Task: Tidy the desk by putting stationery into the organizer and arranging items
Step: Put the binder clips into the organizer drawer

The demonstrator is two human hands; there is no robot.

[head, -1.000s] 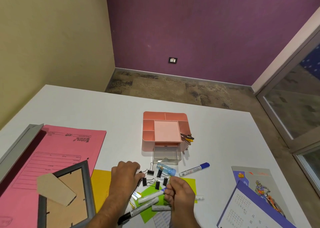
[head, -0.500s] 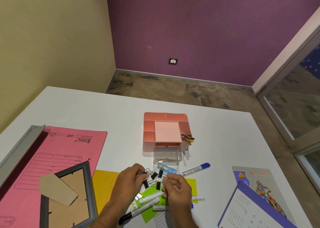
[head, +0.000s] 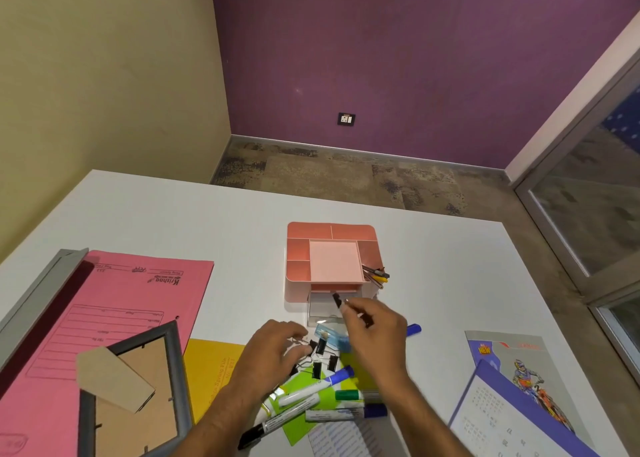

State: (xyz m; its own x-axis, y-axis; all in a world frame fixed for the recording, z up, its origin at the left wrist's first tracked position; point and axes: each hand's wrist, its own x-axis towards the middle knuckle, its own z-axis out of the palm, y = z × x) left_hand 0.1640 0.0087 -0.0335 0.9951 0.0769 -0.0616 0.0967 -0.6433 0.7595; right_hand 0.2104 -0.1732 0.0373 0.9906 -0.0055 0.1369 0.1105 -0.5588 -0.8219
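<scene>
Probably an office room: a white desk (head: 214,221) strewn with file folders (head: 114,304), markers (head: 311,387) and a pink organizer (head: 332,259), beside a glass partition (head: 595,193) and carpet-tiled floor (head: 346,176).

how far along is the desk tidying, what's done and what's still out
Early on. Done: only some pencils stand in the pink organizer, whose clear drawer is pulled out. In hand: the right hand pinches a black binder clip over that drawer; the left hand rests on the remaining clips. Left: those clips, the markers, the pink folder and the picture frame.
</scene>
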